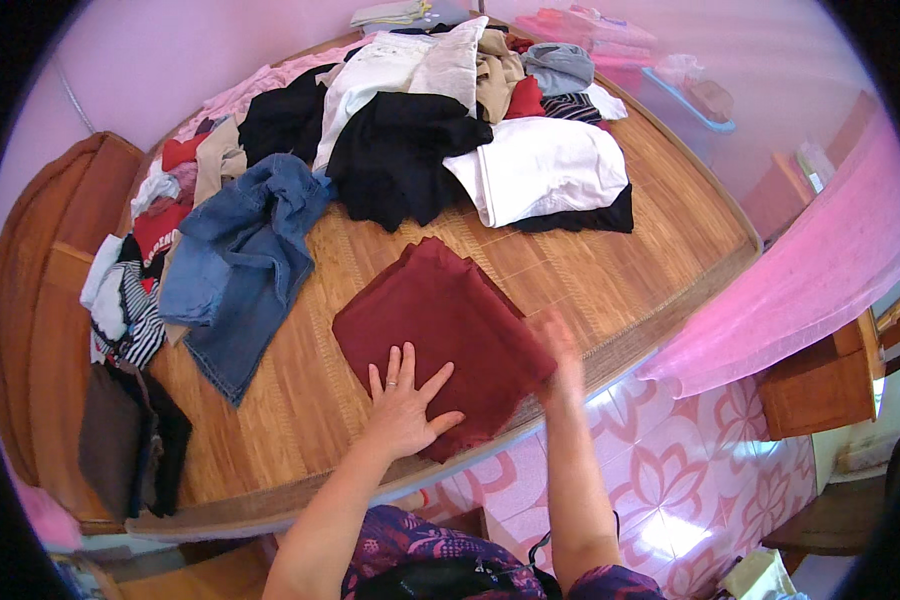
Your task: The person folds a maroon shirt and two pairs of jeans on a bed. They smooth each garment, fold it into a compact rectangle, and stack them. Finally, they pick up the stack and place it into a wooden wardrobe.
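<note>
A folded maroon cloth garment (450, 322) lies before me on the bamboo mat (270, 420), close to its front edge. My left hand (409, 412) rests palm down on the garment's lower left part, fingers spread, a ring on one finger. At the right corner of the cloth is my right hand (559, 349), blurred. Its fingers are partly hidden, so whether they grip the edge cannot be told.
Blue jeans (247, 262) lie to the left, with dark folded garments (120, 435) nearer me. Beyond the maroon cloth are black clothing (397, 157), white folded clothing (555, 169) and a larger heap. A wooden headboard (45, 315) stands left; a pink net curtain (795, 277) hangs right.
</note>
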A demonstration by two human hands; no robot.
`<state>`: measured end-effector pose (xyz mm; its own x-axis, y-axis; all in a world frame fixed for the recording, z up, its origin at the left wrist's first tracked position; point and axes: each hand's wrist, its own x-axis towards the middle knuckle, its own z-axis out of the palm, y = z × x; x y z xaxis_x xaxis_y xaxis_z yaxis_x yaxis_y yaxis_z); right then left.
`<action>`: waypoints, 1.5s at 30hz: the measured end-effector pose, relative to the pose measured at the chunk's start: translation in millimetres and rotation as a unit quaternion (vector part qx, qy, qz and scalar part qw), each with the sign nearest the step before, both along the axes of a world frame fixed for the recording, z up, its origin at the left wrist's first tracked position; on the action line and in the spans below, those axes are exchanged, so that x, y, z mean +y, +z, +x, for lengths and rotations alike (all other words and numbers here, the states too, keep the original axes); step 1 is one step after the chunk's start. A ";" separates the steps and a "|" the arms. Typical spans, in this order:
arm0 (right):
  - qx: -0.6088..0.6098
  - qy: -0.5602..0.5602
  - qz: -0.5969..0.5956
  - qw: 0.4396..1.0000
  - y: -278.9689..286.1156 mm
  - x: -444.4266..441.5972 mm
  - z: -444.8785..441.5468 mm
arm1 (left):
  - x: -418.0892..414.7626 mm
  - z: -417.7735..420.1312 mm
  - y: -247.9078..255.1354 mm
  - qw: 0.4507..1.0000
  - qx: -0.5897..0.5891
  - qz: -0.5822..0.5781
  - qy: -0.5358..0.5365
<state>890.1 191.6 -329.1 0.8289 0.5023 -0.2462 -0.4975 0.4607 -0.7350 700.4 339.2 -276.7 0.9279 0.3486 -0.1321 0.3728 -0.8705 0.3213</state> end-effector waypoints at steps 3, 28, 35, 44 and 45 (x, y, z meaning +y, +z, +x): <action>-0.085 -0.191 -0.145 0.967 33.5 -18.1 19.7 | -4.3 2.1 -4.4 1.000 -0.018 0.020 0.010; -0.753 0.284 -0.293 0.516 52.1 74.6 -26.1 | -6.5 -74.1 10.0 0.987 -0.154 0.052 -0.023; -0.807 0.218 -0.349 0.423 56.9 101.5 -63.7 | 81.1 -78.9 27.5 0.970 -0.156 0.185 0.017; -0.700 0.285 -0.382 0.532 43.2 102.8 -28.4 | 132.1 -27.0 -11.5 0.992 -0.113 0.049 0.015; -0.695 0.277 -0.376 0.547 41.1 101.1 -24.6 | 135.0 -28.0 -17.6 0.995 -0.100 0.017 0.024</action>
